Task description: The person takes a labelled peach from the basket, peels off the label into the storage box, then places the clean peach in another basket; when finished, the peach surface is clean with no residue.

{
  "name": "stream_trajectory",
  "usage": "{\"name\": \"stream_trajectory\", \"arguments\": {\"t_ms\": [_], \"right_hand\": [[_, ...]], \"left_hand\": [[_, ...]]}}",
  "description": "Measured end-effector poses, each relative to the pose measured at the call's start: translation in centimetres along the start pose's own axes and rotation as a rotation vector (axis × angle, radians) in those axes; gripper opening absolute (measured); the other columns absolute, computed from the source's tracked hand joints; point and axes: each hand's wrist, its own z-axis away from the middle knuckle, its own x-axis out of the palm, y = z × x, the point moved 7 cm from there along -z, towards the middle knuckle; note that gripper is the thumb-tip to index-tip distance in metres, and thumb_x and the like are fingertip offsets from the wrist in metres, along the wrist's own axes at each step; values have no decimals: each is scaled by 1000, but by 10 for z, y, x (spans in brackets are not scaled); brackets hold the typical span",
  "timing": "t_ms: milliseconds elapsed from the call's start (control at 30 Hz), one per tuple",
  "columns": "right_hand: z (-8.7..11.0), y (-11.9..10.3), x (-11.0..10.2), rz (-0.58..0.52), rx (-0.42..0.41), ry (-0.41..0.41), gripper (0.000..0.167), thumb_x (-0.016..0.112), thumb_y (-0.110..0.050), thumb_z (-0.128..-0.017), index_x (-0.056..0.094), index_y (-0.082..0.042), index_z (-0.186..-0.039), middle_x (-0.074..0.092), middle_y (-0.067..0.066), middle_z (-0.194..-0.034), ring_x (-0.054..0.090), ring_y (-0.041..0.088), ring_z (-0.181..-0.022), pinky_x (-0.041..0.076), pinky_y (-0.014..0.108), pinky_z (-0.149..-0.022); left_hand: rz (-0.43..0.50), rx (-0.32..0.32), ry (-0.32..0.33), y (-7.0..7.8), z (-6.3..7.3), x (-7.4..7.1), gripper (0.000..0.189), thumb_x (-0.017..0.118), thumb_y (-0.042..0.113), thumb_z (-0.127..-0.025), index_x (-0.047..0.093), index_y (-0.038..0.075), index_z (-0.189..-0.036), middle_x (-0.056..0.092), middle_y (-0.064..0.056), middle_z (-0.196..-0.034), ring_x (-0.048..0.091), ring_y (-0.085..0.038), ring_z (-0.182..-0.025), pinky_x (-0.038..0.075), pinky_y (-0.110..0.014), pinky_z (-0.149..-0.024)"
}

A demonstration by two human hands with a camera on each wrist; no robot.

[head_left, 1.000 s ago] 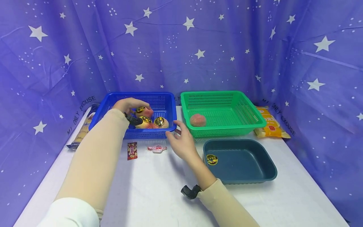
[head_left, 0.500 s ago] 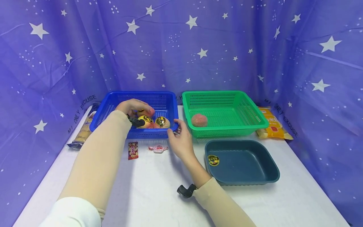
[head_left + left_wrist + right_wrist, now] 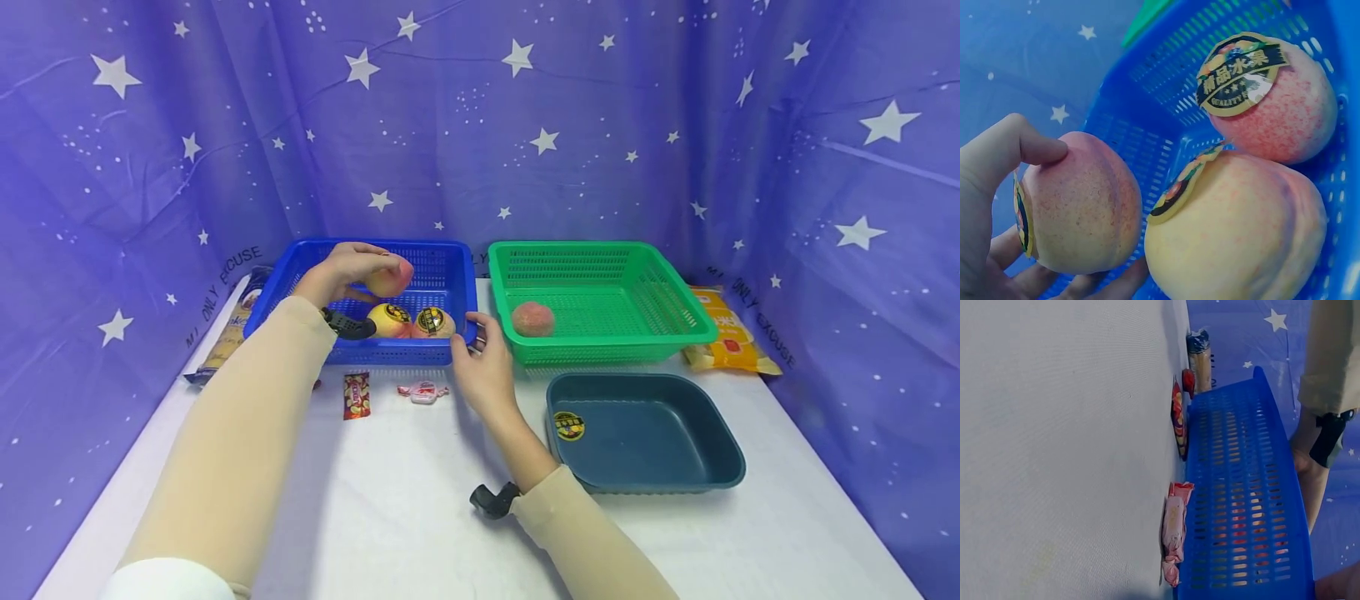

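Observation:
My left hand (image 3: 347, 271) holds a pink and yellow peach (image 3: 1085, 206) over the left part of the blue basket (image 3: 420, 246), thumb on top and fingers underneath. A round label sits on the peach's side in the left wrist view. Below it in the basket lie a yellowish peach (image 3: 1229, 231) and a pinker peach (image 3: 1291, 119), side by side, both with black-and-gold stickers. My right hand (image 3: 486, 371) grips the basket's front right corner, thumb in front and fingers over the rim. Only a sliver of that hand shows in the right wrist view.
The green basket (image 3: 600, 340) holds another peach (image 3: 533, 319). A dark teal tub (image 3: 637, 442) stands before it. Near the blue basket lie a red snack packet (image 3: 357, 396) and a pink wrapped candy (image 3: 423, 392). Packages lie left (image 3: 225, 333) and right (image 3: 727, 337).
My left hand has lifted its peach up from beside the other two peaches. My right hand has closed in on the basket's corner. The view has shifted slightly.

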Motion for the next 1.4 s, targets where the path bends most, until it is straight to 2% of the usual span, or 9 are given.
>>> {"name": "stream_trajectory", "arguments": {"t_ms": [233, 400, 500, 633, 800, 933, 1133, 1333, 1400], "right_hand": [[-2, 2, 0, -13, -5, -6, 45, 68, -16, -107, 60, -9, -151, 69, 23, -148, 70, 38, -137, 60, 48, -116], [-2, 5, 1, -35, 3, 6, 45, 69, -15, -106, 61, -10, -150, 69, 23, -148, 69, 38, -137, 60, 50, -117], [-2, 6, 1, -40, 14, 12, 45, 69, -16, -107, 61, -12, -150, 69, 23, -148, 69, 37, -137, 60, 49, -116], [-2, 8, 0, -42, 18, 21, 44, 68, -16, -107, 61, -12, -150, 69, 24, -149, 69, 37, -137, 60, 49, -116], [-3, 8, -1, -55, 15, 18, 45, 69, -16, -106, 61, -11, -150, 69, 24, -149, 69, 37, -137, 60, 49, -116], [-3, 8, -1, -60, 10, 16, 45, 68, -15, -106, 61, -11, -150, 69, 23, -149, 69, 38, -138, 59, 49, -117], [-2, 9, -1, -73, 1, 11, 46, 68, -15, -106, 61, -10, -151, 68, 24, -149, 69, 37, -136, 59, 49, -117], [-3, 9, -1, -77, 0, 18, 46, 70, -14, -105, 63, -9, -151, 70, 22, -147, 71, 36, -134, 61, 48, -115], [-3, 8, -2, -90, 6, 27, 46, 71, -14, -104, 64, -10, -149, 71, 22, -146, 72, 36, -133, 62, 48, -114]], "left_hand": [[-54, 81, -9, 6, 16, 2, 71, 87, 32, -94, 57, 6, -153, 51, -22, -163, 59, -41, -143, 62, -59, -111], [-111, 140, 44, 8, 29, 7, 72, 88, 36, -90, 58, 11, -150, 58, -20, -153, 66, -34, -131, 68, -48, -101], [-97, 188, 63, 13, 37, 11, 70, 89, 36, -90, 60, 11, -149, 62, -18, -149, 68, -32, -125, 68, -43, -96], [-92, 258, 91, 22, 49, 14, 66, 90, 37, -89, 64, 15, -146, 64, -12, -149, 64, -30, -129, 63, -43, -103], [-112, 355, 105, 33, 71, 18, 63, 91, 38, -90, 66, 21, -145, 63, -8, -151, 58, -31, -136, 56, -51, -113], [-120, 433, 79, 40, 95, 27, 61, 92, 32, -88, 69, 21, -144, 66, -8, -150, 59, -31, -138, 56, -53, -113], [-84, 491, -5, 35, 133, 46, 64, 94, 19, -85, 70, 16, -143, 71, -8, -146, 70, -32, -127, 63, -45, -105], [-108, 554, -10, 19, 159, 62, 67, 94, 14, -81, 65, 12, -142, 74, -8, -145, 71, -30, -130, 60, -47, -113], [-124, 574, -22, 11, 166, 66, 67, 94, 15, -79, 65, 14, -139, 75, -6, -142, 71, -30, -129, 62, -46, -110]]}}
